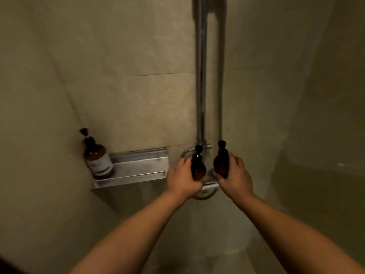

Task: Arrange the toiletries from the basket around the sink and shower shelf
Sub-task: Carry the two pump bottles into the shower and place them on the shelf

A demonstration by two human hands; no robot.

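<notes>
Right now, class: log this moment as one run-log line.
left hand: holds left bottle | right hand: holds right bottle | shelf: one labelled bottle at left end

Labelled amber pump bottle (98,159) upright at metal shower shelf's (138,171) left end; two smaller amber pump bottles (198,167) (221,163) held upright, right of shelf.

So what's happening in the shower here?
A person holds a dark amber pump bottle in each hand: one in the left hand, another in the right hand, both raised in front of the chrome shower pipes. A third amber pump bottle with a white label already stands at the left end of the metal wall shelf.
</notes>
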